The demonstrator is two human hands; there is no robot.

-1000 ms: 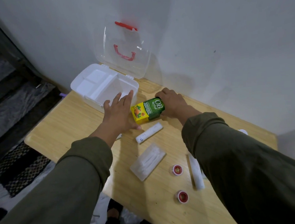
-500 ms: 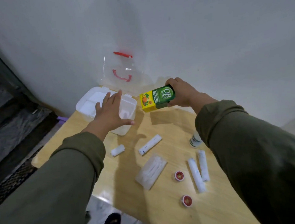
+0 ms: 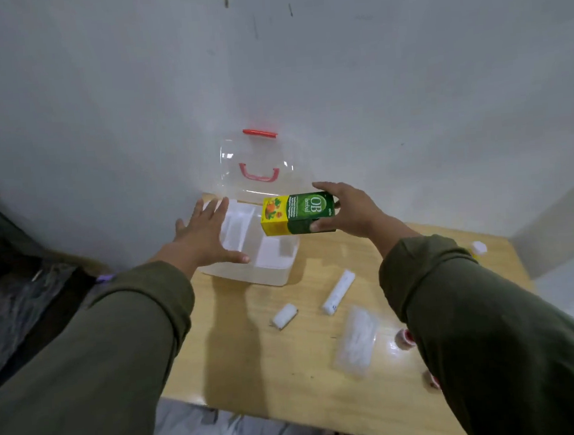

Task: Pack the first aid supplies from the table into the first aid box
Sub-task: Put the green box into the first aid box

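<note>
while one carton (image 3: 297, 213) hovers, two rolls (image 3: 284, 316) lie below.

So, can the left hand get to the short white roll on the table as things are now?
Probably yes. The left hand is open and holds nothing; it rests at the first aid box. The short white roll lies uncovered on the table just in front of the box, with nothing on or against it.

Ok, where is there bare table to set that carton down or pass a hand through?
Bare wood lies on the table between the left sleeve and the small roll, in front of the box. A narrower gap runs between box and long tube. It is crowded from the flat packet to the red-capped jars by the right sleeve.
</note>
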